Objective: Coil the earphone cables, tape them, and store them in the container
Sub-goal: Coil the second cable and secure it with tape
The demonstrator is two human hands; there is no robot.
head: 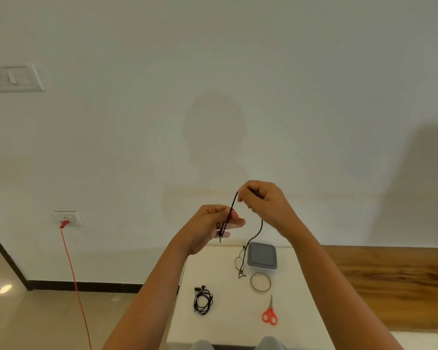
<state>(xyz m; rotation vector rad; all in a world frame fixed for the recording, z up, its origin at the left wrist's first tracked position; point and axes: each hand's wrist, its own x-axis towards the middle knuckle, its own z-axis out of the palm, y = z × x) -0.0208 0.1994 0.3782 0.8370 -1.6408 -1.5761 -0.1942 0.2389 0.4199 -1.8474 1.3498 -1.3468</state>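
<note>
Both hands are raised above the white table [228, 324]. The left hand [210, 227] pinches the black earphone cable [257, 233] near its plug; the right hand [263, 200] fingers close on it higher up, the rest trailing beside the grey container [261, 256] at the far edge. A coiled earphone [202, 300], tape roll [260, 282] and scissors [270, 315] lie well apart

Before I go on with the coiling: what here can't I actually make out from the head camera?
- Container: lid on, contents hidden.
- Cable inside the right hand: its grip is covered by curled fingers.
- Earbuds on the hanging end by the container: too small to tell.
- Tape roll: free end too fine to see.
</note>
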